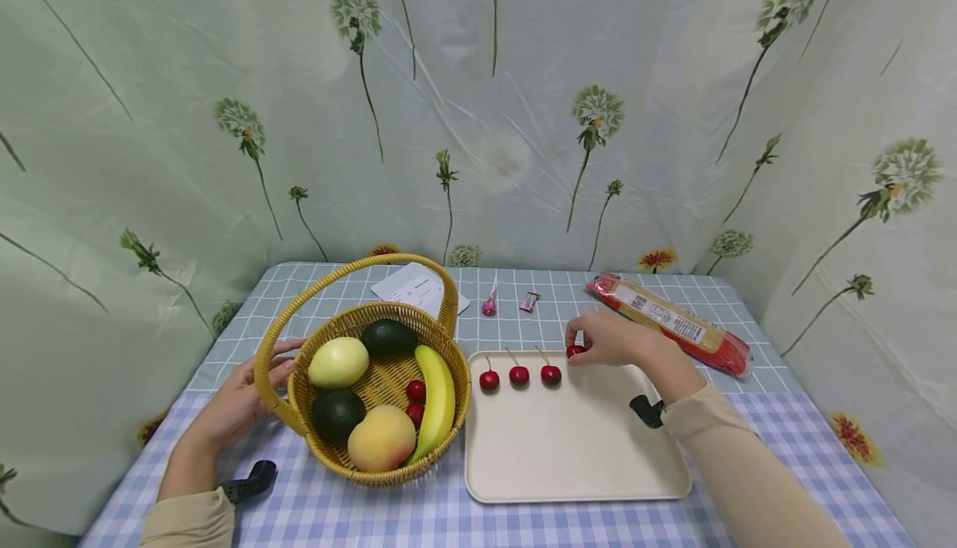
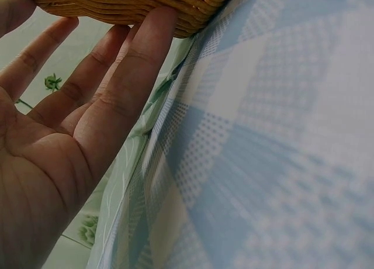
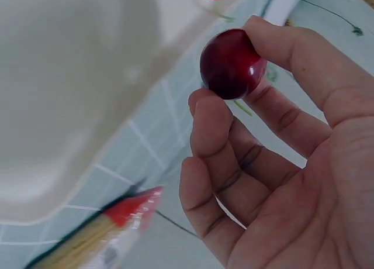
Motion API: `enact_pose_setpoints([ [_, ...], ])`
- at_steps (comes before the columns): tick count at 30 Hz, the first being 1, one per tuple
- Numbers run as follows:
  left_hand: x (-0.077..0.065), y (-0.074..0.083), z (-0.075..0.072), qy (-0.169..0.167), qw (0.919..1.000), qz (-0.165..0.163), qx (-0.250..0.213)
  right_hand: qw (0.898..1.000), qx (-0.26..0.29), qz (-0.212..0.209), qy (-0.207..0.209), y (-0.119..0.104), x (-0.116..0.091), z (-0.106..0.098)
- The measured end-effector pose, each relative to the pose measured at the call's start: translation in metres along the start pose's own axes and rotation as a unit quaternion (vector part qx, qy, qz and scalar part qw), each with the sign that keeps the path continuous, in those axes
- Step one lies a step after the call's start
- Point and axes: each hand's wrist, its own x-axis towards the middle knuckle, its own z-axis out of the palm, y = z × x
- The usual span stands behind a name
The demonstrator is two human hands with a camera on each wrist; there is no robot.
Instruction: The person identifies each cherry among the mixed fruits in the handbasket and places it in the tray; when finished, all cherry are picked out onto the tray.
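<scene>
My right hand [image 1: 611, 339] pinches a dark red cherry [image 3: 229, 64] between thumb and fingers, over the far rim of the cream tray [image 1: 568, 465]. Along the tray's far side stand three cherries in a row, the nearest to the hand being one cherry [image 1: 551, 375] with its stem up. On the left, my left hand [image 1: 241, 394] has its fingers extended against the side of the yellow wicker basket [image 1: 381, 478]; in the left wrist view its fingertips [image 2: 158, 24] are right at the woven wall. Inside the basket lie a peach [image 1: 382, 438], a banana [image 1: 435, 403], avocados, a pale yellow fruit [image 1: 339, 363] and two cherries [image 1: 414, 391].
Behind the tray lies a bag of noodles [image 1: 673, 322], red at both ends. A lollipop [image 1: 489, 302], a small wrapped candy [image 1: 529, 301] and a white paper [image 1: 413, 286] are at the table's back. A floral curtain [image 1: 523, 116] hangs behind and beside the table.
</scene>
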Motion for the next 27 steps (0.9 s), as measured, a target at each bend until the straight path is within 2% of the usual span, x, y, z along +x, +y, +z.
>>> enact_pose_setpoints([
  [6,0.000,0.001,0.000,0.001,1.0000,-0.005,0.001,1.000,-0.002,0.022,0.001,0.011,0.001,0.015],
  [13,0.000,0.001,0.001,0.003,1.0000,-0.008,0.003,1.000,0.008,0.013,0.000,0.018,0.004,0.026],
  [27,0.000,0.003,0.001,0.002,0.9999,-0.011,-0.001,1.000,0.012,0.016,0.001,0.018,0.005,0.031],
])
